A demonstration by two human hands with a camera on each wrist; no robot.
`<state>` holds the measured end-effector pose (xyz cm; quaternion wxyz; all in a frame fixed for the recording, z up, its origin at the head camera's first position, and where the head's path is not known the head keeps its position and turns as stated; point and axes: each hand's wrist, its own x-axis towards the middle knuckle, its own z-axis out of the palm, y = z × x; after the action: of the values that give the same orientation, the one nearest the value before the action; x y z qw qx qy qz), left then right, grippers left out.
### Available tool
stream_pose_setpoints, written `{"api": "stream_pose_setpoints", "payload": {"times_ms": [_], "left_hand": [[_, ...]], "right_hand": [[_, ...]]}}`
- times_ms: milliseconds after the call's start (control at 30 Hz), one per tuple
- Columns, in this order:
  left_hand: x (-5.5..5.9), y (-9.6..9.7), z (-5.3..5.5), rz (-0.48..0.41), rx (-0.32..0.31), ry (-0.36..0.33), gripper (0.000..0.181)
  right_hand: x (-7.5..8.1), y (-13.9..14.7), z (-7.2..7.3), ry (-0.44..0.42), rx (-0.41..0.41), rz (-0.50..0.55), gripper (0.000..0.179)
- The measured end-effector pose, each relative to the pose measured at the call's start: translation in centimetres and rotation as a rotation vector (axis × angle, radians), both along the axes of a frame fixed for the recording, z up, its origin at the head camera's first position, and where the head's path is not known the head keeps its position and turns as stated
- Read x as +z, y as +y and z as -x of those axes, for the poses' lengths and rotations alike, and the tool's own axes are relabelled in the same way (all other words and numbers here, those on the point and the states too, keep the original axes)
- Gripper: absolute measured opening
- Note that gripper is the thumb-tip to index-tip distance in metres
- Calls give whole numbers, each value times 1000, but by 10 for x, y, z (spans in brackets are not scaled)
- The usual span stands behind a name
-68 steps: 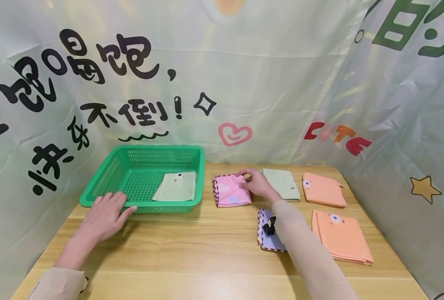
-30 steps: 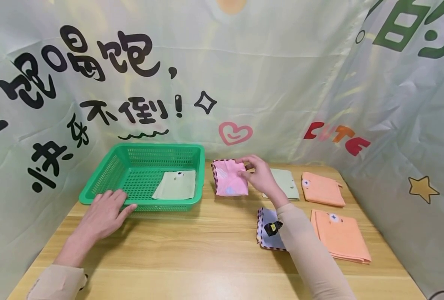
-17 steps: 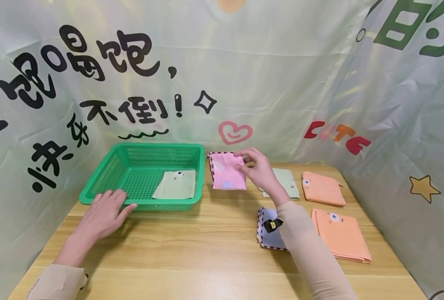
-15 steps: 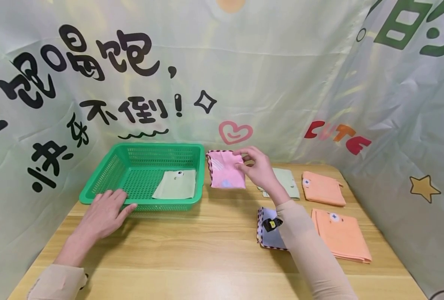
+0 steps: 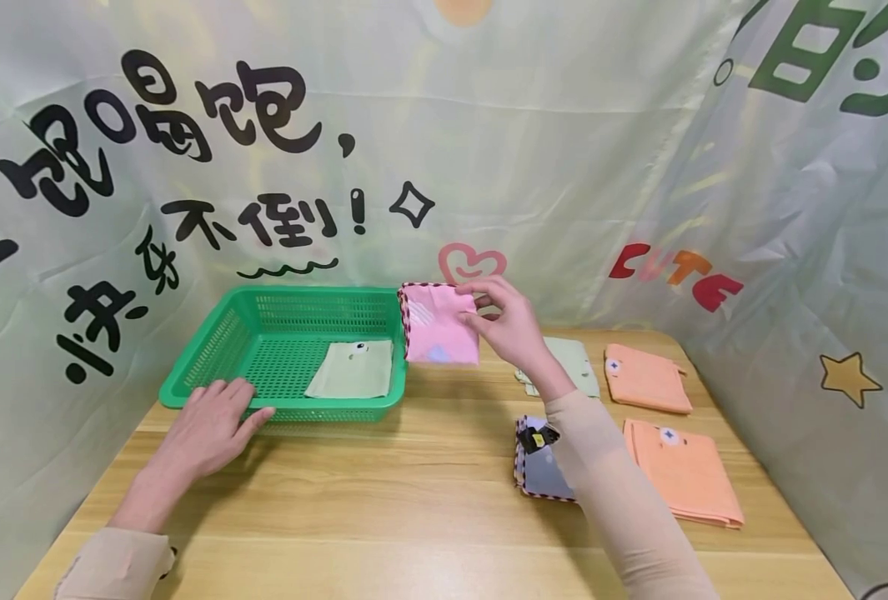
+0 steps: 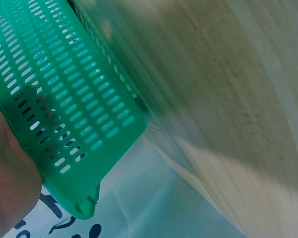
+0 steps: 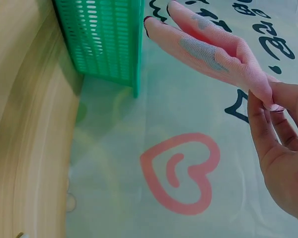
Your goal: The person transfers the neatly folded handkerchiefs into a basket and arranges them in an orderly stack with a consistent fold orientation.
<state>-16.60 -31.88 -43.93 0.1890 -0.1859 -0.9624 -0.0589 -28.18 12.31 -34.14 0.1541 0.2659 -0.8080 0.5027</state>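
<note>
My right hand pinches a folded pink towel with a dark checked edge by its right side, between thumb and fingers. The towel hangs raised above the table, its left edge overlapping the right rim of the green plastic basket in the head view. From the right wrist view, the pink towel sags open in folds beyond my fingertips. My left hand holds the basket's near left rim, its fingers hooked over into the inside. A folded pale green towel lies in the basket.
Right of the basket lie another pale green towel, two orange towels and a blue-purple towel with a checked edge, partly hidden under my right forearm. A printed cloth backdrop encloses the wooden table.
My right hand has lifted the pink towel off the table and carried it up and left toward the basket. My left hand and the basket have stayed put.
</note>
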Motion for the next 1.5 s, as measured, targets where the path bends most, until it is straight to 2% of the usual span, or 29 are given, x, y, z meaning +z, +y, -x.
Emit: {"api": "stream_pose_setpoints", "payload": {"times_ms": [433, 733, 1033, 1500], "left_hand": [[0, 0, 2, 7, 2, -8, 34], [-2, 0, 2, 9, -1, -3, 35], [-2, -1, 2, 8, 2, 0, 35], [0, 0, 0, 14, 26, -36, 35]], "right_hand": [[7, -24, 3, 36, 47, 18, 35], [-5, -49, 3, 40, 114, 42, 34], [-13, -77, 1, -7, 157, 53, 33], [-33, -118, 4, -30, 182, 31, 30]]}}
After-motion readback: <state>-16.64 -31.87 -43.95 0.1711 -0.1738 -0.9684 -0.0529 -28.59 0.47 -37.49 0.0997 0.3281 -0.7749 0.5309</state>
